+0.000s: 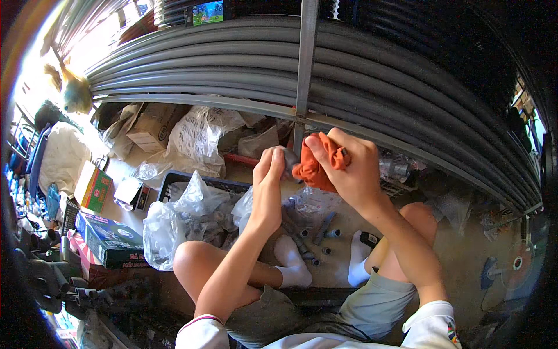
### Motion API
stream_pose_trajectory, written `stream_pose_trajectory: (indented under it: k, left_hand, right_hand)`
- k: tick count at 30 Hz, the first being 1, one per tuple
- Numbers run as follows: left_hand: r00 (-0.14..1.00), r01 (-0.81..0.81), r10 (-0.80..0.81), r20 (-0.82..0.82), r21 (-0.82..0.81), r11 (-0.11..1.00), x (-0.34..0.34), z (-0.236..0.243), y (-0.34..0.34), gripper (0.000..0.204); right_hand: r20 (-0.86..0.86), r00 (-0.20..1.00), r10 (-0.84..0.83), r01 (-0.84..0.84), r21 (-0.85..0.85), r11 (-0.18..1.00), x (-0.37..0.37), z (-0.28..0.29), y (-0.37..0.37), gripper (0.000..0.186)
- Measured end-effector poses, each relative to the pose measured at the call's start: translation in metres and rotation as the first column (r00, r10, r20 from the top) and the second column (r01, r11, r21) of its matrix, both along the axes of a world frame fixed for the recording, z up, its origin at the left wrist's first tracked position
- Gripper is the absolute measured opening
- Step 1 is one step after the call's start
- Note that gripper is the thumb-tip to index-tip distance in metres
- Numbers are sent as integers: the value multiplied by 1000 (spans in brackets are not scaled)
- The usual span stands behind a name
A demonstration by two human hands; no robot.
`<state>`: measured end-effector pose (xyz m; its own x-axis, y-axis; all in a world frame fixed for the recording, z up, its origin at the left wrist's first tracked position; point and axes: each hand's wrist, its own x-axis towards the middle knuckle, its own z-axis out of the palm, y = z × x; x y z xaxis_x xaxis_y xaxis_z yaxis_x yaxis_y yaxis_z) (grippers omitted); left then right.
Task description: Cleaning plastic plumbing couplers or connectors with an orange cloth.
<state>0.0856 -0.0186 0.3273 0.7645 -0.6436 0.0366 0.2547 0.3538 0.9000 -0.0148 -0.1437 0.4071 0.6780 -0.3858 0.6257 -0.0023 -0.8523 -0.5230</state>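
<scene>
In front of me, above my knees, my left hand [270, 180] is closed round a small grey pipe fitting [289, 161], mostly hidden by the fingers. My right hand [353, 166] grips a bunched orange-red cloth [314, 168], its near edge right beside the fitting. Whether cloth and fitting touch cannot be made out. Below my hands, several grey pipe fittings [333, 233] lie on the floor between my feet. An open clear plastic bag [192, 209] with more grey pieces sits left of my left forearm, over a black tray [170, 178].
Long grey pipes [232, 55] fill a metal rack [307, 58] just beyond my hands. Under it are a cardboard box [152, 129] and a white sack [204, 132]. At left stand a dark green box [109, 239] and a green-orange carton [92, 187]. A fan [514, 264] stands at right.
</scene>
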Motion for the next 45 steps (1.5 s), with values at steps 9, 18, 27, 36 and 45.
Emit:
stream_pose_trajectory:
  k: [9, 18, 27, 36, 45]
  left_hand:
    - [517, -230, 86, 852, 42, 972, -13, 11, 7, 14]
    - [709, 78, -155, 688, 142, 987, -15, 23, 0, 26]
    - [983, -172, 179, 41, -130, 976, -39, -12, -27, 47]
    - [890, -350, 360, 279, -85, 933, -31, -26, -31, 52]
    - [839, 48, -142, -525, -189, 981, -39, -11, -24, 53]
  right_hand:
    - [158, 892, 423, -179, 984, 9, 15, -27, 2, 52]
    - [146, 953, 267, -213, 946, 243, 14, -45, -23, 55]
    - [-77, 994, 78, -21, 565, 825, 26, -66, 7, 71]
    - [8, 959, 282, -134, 892, 431, 52, -110, 12, 50]
    - [85, 994, -75, 83, -98, 992, 33, -55, -3, 54]
